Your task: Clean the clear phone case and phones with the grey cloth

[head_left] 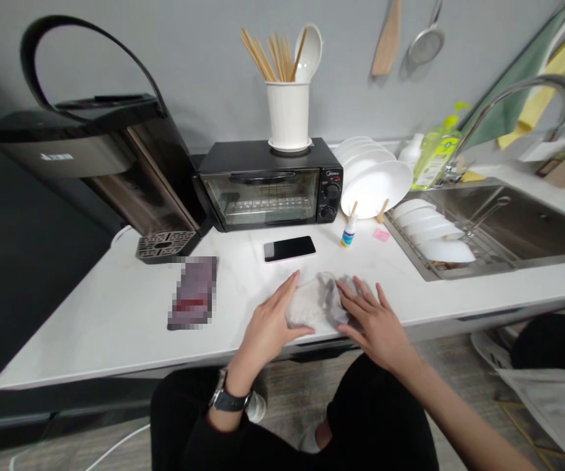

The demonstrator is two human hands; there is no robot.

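Bundle [310,305] on counter [110,327] near front edge | left hand [267,327] cupped at left end, grip unclear | right hand [375,322] spread over right end, unclenched | likely light, soft, crumples easily; best held at 2 ends

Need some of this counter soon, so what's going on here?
A person has both bare hands on a pale, crumpled, soft-looking bundle near the front edge of the white counter. The left hand is curved around one end, while the right hand lies with spread fingers over the greyer end. Blur hides exactly what it is. Just beyond lie a phone and, further right, a small upright bottle, with a toaster oven behind.
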